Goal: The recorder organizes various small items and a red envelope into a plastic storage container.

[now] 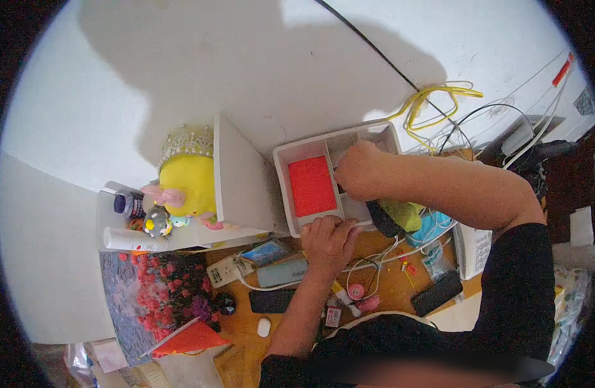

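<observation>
Against the wall stands a white divided storage box (283, 187). A flat bright red item (312, 186) lies in its left compartment. My left hand (328, 240) is at the near rim, its fingers bent over the edge. My right hand (360, 171) reaches into the box just right of the divider, its fingers curled closed. Whatever those fingers hold, if anything, is hidden behind the hand. A black and yellow-green bundle (401, 216) sits by the box's near right corner, under my right forearm.
Left of the box, a white shelf panel (246, 181) stands beside a yellow plush toy (187, 184) with a crown. A power strip (227, 270), a black phone (437, 293) and white cables lie on the wooden desk (246, 330). Yellow cable (433, 103) hangs at the back right.
</observation>
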Tool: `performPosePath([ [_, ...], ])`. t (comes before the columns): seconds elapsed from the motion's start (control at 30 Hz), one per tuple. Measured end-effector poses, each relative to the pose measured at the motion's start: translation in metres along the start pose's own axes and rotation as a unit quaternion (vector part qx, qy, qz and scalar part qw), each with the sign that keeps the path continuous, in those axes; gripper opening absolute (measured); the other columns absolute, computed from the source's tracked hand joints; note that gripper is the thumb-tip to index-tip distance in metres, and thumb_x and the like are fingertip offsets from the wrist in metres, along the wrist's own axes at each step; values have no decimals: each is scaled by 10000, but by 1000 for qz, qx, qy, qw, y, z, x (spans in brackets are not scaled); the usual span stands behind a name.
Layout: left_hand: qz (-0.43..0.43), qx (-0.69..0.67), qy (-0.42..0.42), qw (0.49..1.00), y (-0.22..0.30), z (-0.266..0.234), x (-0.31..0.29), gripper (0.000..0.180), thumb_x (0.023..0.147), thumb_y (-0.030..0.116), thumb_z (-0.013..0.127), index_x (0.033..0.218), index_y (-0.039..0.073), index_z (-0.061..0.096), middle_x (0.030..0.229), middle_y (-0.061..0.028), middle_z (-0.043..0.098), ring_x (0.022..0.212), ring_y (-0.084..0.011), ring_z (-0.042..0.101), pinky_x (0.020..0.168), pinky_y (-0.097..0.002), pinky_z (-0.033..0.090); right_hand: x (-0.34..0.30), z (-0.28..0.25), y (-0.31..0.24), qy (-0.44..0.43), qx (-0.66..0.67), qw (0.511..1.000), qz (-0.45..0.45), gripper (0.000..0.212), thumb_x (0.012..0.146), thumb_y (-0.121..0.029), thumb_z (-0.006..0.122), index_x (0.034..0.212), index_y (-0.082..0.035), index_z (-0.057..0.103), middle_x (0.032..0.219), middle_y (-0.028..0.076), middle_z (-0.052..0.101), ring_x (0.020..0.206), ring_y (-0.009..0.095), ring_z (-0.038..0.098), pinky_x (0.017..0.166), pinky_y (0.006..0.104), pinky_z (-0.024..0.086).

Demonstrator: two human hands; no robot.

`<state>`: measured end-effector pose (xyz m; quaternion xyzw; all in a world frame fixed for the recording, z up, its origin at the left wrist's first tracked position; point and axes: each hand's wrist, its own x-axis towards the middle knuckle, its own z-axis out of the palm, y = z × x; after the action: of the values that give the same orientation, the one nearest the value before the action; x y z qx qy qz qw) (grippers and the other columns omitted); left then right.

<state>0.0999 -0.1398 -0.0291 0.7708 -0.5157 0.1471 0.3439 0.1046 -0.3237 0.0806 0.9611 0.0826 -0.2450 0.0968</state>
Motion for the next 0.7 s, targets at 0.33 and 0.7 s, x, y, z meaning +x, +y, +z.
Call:
performPosePath([
  [0.33,0,20,19,1000,9,7,-2,184,717,258,746,868,169,692,812,-16,569,752,-225,547,694,-397,360,-58,30,41,-82,14,986,141,200,765,-202,581,896,-116,706,852,123,699,818,297,689,639,437,539],
  [0.7,-1,21,27,999,7,7,-2,186,705,234,749,869,175,684,801,-14,566,743,-225,543,687,-400,366,-44,15,30,-124,37,985,111,261,756,-209,594,882,-8,704,889,190,693,871,345,676,723,460,535],
])
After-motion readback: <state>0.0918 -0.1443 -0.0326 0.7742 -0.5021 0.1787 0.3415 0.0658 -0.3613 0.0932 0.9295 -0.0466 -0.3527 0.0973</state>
